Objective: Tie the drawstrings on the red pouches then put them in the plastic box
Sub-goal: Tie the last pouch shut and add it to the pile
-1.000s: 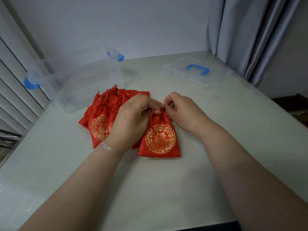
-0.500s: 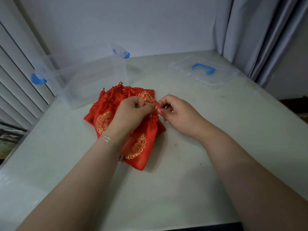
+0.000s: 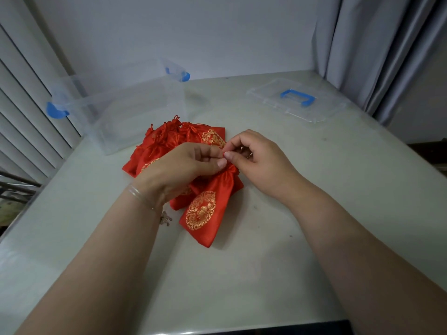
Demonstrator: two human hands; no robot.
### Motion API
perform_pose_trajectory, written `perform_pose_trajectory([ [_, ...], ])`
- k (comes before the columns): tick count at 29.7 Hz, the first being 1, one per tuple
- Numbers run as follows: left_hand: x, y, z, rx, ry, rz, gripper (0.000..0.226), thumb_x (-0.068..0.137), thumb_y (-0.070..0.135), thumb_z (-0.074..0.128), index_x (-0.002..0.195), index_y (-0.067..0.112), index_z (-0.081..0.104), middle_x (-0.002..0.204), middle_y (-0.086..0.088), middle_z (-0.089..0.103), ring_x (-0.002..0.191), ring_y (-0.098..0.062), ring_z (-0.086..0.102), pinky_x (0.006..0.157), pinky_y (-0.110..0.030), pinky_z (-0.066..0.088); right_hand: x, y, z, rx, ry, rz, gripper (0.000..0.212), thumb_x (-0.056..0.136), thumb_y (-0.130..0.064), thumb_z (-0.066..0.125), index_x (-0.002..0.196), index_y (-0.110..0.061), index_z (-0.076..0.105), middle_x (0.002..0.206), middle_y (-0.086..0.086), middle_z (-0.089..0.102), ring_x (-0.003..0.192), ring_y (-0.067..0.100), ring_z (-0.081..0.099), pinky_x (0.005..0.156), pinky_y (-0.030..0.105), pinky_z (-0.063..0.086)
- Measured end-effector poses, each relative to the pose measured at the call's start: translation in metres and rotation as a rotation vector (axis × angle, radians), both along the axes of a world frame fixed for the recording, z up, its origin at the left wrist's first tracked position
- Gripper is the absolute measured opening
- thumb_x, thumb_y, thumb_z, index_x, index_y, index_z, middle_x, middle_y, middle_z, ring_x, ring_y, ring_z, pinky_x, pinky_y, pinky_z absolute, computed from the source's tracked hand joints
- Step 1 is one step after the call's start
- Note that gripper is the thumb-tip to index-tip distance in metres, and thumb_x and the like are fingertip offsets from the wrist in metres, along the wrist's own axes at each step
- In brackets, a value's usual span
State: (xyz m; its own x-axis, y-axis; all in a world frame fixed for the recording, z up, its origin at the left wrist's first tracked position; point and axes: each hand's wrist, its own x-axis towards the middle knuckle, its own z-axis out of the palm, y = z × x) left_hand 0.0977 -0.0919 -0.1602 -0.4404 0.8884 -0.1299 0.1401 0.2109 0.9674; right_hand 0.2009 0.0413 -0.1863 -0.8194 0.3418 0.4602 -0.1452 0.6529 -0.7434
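A red pouch [image 3: 205, 211] with a gold round pattern lies tilted on the table, its neck gathered tight just under my fingers. My left hand [image 3: 183, 168] pinches the drawstring at the pouch's neck. My right hand [image 3: 256, 160] pinches the same red string just beside it, thumb against forefinger. Behind my left hand lies a pile of several more red pouches [image 3: 174, 139], partly hidden by it. The clear plastic box [image 3: 116, 107] with blue clips stands open at the back left, nothing visible inside.
The box's clear lid [image 3: 297, 102] with a blue handle lies at the back right. A grey curtain [image 3: 377, 52] hangs at the right, window blinds [image 3: 26, 112] at the left. The pale table [image 3: 242, 274] ends close to my body.
The pouch lay flat with its mouth wide; its neck is now drawn shut and it has swung to tilt toward the lower left. Both hands stay at the string.
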Motion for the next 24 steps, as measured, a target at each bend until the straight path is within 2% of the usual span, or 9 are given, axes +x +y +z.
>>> perform_pose_trajectory([
  [3, 0.0062, 0.0020, 0.0031, 0.003, 0.034, 0.007, 0.008, 0.082, 0.000, 0.066, 0.086, 0.007, 0.067, 0.057, 0.008, 0.063, 0.051, -0.002, 0.059, 0.049, -0.011, 0.045, 0.0007, -0.0008, 0.0011, 0.046, 0.013, 0.032, 0.014, 0.085, -0.011, 0.063, 0.082, -0.025, 0.060, 0.089, -0.011, 0.050, 0.079, -0.002, 0.051, 0.074, 0.010, 0.038],
  [7, 0.0102, 0.0054, 0.0002, 0.039, 0.160, 0.039, 0.006, 0.077, 0.004, 0.073, 0.080, 0.009, 0.070, 0.055, 0.009, 0.060, 0.054, 0.002, 0.056, 0.055, -0.010, 0.043, 0.0030, -0.0013, 0.0047, 0.090, -0.036, 0.059, 0.015, 0.086, -0.008, 0.061, 0.083, -0.023, 0.063, 0.091, -0.013, 0.048, 0.078, -0.008, 0.051, 0.071, 0.009, 0.036],
  [14, 0.0081, 0.0048, -0.0010, 0.004, 0.288, 0.065, 0.013, 0.074, 0.016, 0.079, 0.082, 0.008, 0.073, 0.068, -0.005, 0.060, 0.062, -0.008, 0.053, 0.057, -0.017, 0.043, 0.0044, 0.0009, 0.0056, 0.109, -0.082, 0.088, 0.014, 0.088, -0.014, 0.060, 0.085, -0.027, 0.062, 0.097, -0.009, 0.052, 0.078, -0.006, 0.051, 0.070, 0.012, 0.035],
  [17, 0.0099, 0.0052, 0.0009, 0.018, 0.260, 0.089, 0.007, 0.074, 0.012, 0.078, 0.078, 0.009, 0.072, 0.061, 0.004, 0.062, 0.056, -0.002, 0.055, 0.054, -0.012, 0.044, 0.0042, 0.0016, 0.0051, 0.051, -0.095, 0.099, 0.012, 0.092, -0.016, 0.055, 0.091, -0.028, 0.055, 0.097, -0.009, 0.054, 0.074, -0.003, 0.055, 0.067, 0.017, 0.040],
  [19, 0.0103, 0.0057, 0.0011, 0.039, 0.217, 0.115, 0.006, 0.074, 0.010, 0.076, 0.074, 0.014, 0.071, 0.058, 0.009, 0.065, 0.056, 0.000, 0.058, 0.056, -0.011, 0.046, 0.0044, 0.0004, 0.0046, -0.070, -0.142, 0.112, 0.006, 0.097, -0.023, 0.047, 0.099, -0.029, 0.046, 0.095, -0.004, 0.057, 0.069, 0.010, 0.061, 0.061, 0.031, 0.052],
  [20, 0.0097, 0.0059, 0.0005, 0.051, 0.204, 0.129, 0.007, 0.074, 0.011, 0.076, 0.072, 0.015, 0.071, 0.059, 0.008, 0.066, 0.057, -0.001, 0.059, 0.057, -0.012, 0.047, 0.0039, 0.0004, 0.0035, -0.098, -0.169, 0.113, 0.006, 0.099, -0.025, 0.044, 0.102, -0.029, 0.044, 0.092, 0.000, 0.059, 0.070, 0.018, 0.063, 0.061, 0.033, 0.054],
  [22, 0.0089, 0.0054, -0.0008, 0.057, 0.197, 0.145, 0.004, 0.074, 0.019, 0.076, 0.072, 0.019, 0.072, 0.064, 0.005, 0.067, 0.061, -0.004, 0.060, 0.059, -0.014, 0.048, 0.0035, 0.0017, 0.0015, -0.082, -0.207, 0.103, 0.009, 0.100, -0.024, 0.040, 0.104, -0.027, 0.047, 0.086, -0.002, 0.059, 0.072, 0.014, 0.059, 0.065, 0.026, 0.050],
  [24, 0.0091, 0.0046, -0.0008, 0.055, 0.207, 0.139, 0.005, 0.077, 0.024, 0.073, 0.075, 0.020, 0.073, 0.069, 0.004, 0.070, 0.064, -0.004, 0.061, 0.061, -0.014, 0.048, 0.0022, 0.0031, 0.0008, -0.072, -0.217, 0.087, 0.014, 0.100, -0.026, 0.039, 0.101, -0.025, 0.053, 0.082, -0.006, 0.058, 0.073, 0.008, 0.054, 0.071, 0.032, 0.047],
])
